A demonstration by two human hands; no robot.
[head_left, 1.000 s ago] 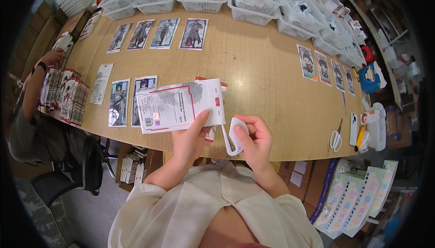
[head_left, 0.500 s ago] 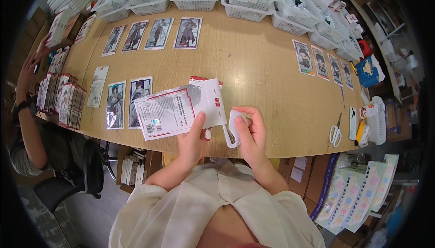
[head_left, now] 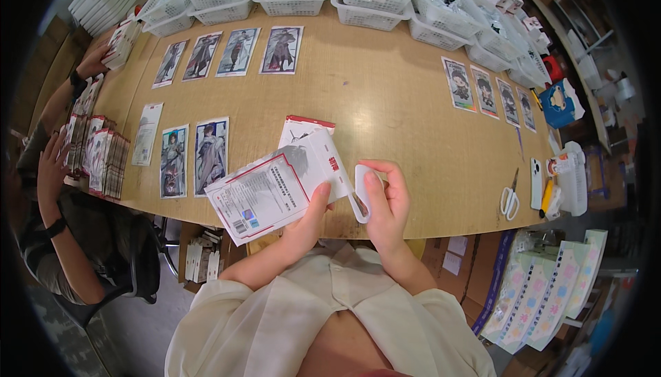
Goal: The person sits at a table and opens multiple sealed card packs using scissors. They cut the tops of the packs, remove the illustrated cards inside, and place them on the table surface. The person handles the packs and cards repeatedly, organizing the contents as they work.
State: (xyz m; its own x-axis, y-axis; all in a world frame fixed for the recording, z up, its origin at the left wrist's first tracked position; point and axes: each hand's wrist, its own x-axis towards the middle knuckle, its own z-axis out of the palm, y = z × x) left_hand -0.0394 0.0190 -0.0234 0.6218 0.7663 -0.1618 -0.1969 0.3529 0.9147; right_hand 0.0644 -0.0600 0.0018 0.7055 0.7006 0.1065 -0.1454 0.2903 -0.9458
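Observation:
My left hand (head_left: 306, 227) is closed on a flat white card pack (head_left: 272, 187) with red lines, a grey figure and small print. The pack slants, its far end raised to the right, and my thumb lies along its lower edge. In my right hand (head_left: 389, 205) is a white letter opener (head_left: 361, 205) with a small blade in its slot, held between thumb and fingers. It is right by the pack's right end; whether the blade touches is unclear. A second red-and-white pack (head_left: 303, 126) shows partly behind the held one.
Picture cards (head_left: 211, 156) lie at left, more cards (head_left: 281, 50) farther back and small cards (head_left: 459, 84) at right. White baskets (head_left: 372, 13) line the far edge. Scissors (head_left: 509, 201) and a phone (head_left: 536, 184) lie at right. At left, a co-worker's hands (head_left: 51, 163) are beside stacked packs (head_left: 107, 156).
The held pack has tilted, its left end dropping toward me. My right hand and the opener have shifted slightly right. The co-worker has moved a white stack farther right, and a second arm shows.

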